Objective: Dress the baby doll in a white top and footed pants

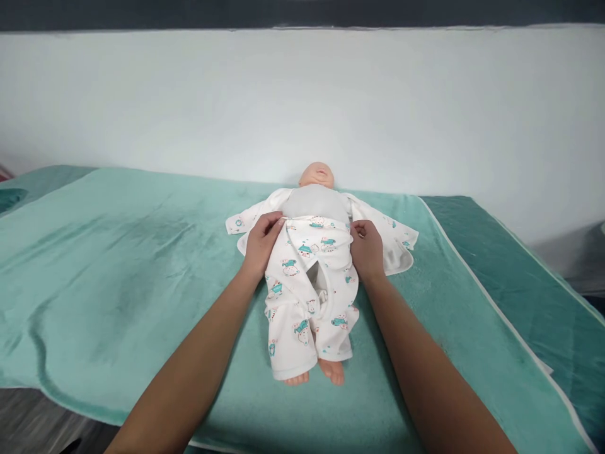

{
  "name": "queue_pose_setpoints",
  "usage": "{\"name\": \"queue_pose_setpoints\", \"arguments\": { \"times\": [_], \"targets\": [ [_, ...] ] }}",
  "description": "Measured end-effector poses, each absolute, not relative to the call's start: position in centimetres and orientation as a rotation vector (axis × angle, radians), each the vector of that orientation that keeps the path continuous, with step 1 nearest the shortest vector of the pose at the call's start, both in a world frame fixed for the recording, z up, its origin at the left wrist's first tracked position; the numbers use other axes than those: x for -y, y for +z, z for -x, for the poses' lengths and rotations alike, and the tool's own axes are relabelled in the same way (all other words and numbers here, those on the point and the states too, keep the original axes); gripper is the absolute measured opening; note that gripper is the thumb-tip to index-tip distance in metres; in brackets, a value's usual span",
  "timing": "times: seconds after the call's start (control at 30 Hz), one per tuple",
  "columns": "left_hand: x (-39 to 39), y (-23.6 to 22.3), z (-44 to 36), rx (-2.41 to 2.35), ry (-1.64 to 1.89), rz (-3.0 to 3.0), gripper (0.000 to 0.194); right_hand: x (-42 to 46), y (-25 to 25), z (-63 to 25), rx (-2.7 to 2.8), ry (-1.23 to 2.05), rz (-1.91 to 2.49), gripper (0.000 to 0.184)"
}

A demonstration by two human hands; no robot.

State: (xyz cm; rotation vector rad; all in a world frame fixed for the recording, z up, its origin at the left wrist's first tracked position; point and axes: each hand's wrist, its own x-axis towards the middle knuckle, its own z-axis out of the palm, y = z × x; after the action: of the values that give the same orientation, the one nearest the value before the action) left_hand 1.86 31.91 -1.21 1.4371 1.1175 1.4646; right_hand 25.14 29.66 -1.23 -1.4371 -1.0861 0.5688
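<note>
A baby doll (pixel 317 173) lies on its back with its head toward the wall and its bare feet toward me. Its white printed pants (pixel 289 293) reach up over the belly, and an opening shows at the crotch. My left hand (pixel 263 243) pinches the waistband at its left side. At the opposite side, my right hand (pixel 367 249) has its fingers curled closed on the waistband's edge. A matching white jacket (pixel 397 249) lies spread open beneath the doll, its sleeves stretched out to both sides. The grey torso (pixel 316 203) shows above the waistband.
A green blanket (pixel 142 284) covers the table, with folds on the left. Darker green cloth (pixel 520 277) lies along the right side. Behind the doll's head rises a white wall (pixel 302 101). Dark floor (pixel 38 419) shows at lower left.
</note>
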Motion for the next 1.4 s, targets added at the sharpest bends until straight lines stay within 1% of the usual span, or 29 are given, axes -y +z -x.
{"name": "queue_pose_setpoints", "arguments": {
  "times": [0.1,0.23,0.33,0.43,0.5,0.57,0.67,0.73,0.87,1.03,1.2,1.33,1.4],
  "targets": [
    [-32.6,-1.1,-2.0,-1.241,1.465,-1.535,0.018,-29.3,-1.1,-24.8,1.043,0.665,1.311,0.014],
    [-33.4,-1.1,-2.2,-1.325,1.428,-1.632,0.017,-28.7,-0.3,-25.0,1.157,0.666,1.208,0.020],
    [-33.6,-1.3,-2.1,-1.272,1.436,-1.625,0.015,-28.3,0.4,-25.9,1.298,0.727,1.221,0.027],
    [-33.5,-1.3,-2.0,-1.114,1.515,-1.682,0.014,-28.1,0.7,-27.1,1.425,0.815,1.202,0.032],
    [-33.5,-1.2,-2.0,-1.019,1.507,-1.770,0.018,-28.1,0.8,-27.8,1.580,0.792,1.140,0.031],
    [-33.3,-1.0,-2.0,-0.997,1.455,-1.831,0.021,-28.2,0.9,-28.2,1.735,0.703,1.097,0.028],
    [-33.0,-0.6,-2.0,-1.045,1.378,-1.878,0.017,-28.4,1.2,-28.1,1.857,0.594,1.071,0.026],
    [-32.7,-0.1,-2.0,-1.073,1.344,-1.911,0.015,-28.8,1.6,-28.0,1.892,0.609,1.041,0.026],
    [-33.3,1.0,-2.3,-1.189,1.291,-1.932,0.011,-30.6,2.5,-27.7,1.820,0.705,1.096,0.027],
    [-36.8,1.0,-3.3,-1.447,1.354,-1.781,0.017,-34.3,3.0,-26.1,1.665,0.533,1.387,0.021],
    [-39.0,-0.5,-3.7,-1.331,1.366,-1.547,0.017,-35.9,1.8,-24.9,1.433,0.547,1.378,0.024],
    [-38.5,-0.4,-3.3,-1.201,1.347,-1.634,0.015,-35.3,1.2,-26.0,1.501,0.608,1.338,0.026],
    [-38.3,0.1,-3.0,-1.206,1.339,-1.715,0.016,-35.0,1.2,-26.9,1.546,0.649,1.312,0.022]
  ]
}}
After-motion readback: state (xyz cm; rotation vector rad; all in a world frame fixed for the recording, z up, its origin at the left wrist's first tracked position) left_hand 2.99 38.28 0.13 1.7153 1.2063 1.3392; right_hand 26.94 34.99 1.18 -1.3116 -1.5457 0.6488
